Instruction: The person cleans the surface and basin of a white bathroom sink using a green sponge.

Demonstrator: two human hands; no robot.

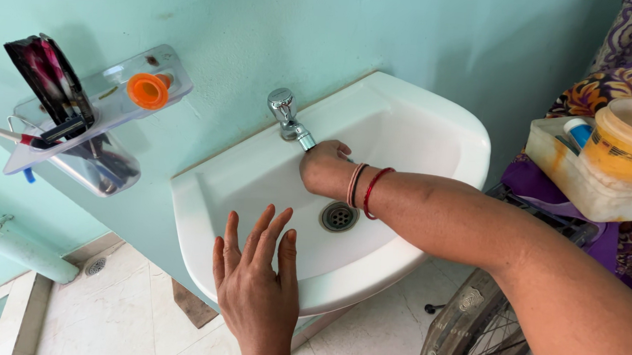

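A white wall-mounted sink [449, 145] hangs on a pale green wall, with a chrome tap [288, 117] at its back and a metal drain [339, 216] in the bowl. My right hand [324, 167] reaches across the bowl and curls right under the tap's spout, fingers closed; red and dark bangles circle its wrist. My left hand [255, 276] hovers flat over the sink's front rim, fingers spread, holding nothing. No water shows.
A clear plastic wall shelf [89, 123] at the left holds an orange cap [148, 90], a toothbrush and dark items. At the right, a yellow tub [629, 142] sits in a white tray. A fan grille [478, 330] stands below. A pipe runs low left.
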